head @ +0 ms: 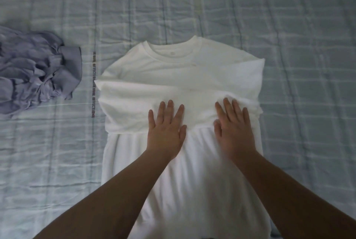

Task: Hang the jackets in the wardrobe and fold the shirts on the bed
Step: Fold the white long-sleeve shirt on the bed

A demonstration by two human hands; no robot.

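Pressing flat on a white shirt (179, 77) laid out on the bed (298, 26), left hand (166, 130) and right hand (234, 129) palms down, fingers (170, 108) spread, pinching nothing. Looks soft, light, floppy; best gripped at hem corners. Crumpled lavender garment (36, 73) well apart.

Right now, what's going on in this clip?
A person is folding a white shirt laid flat on the bed, collar away from them. Its sleeves are already folded in across the chest. The left hand and right hand lie flat and open on the folded part, pressing it down. A crumpled purple garment lies apart on the left, not yet folded.
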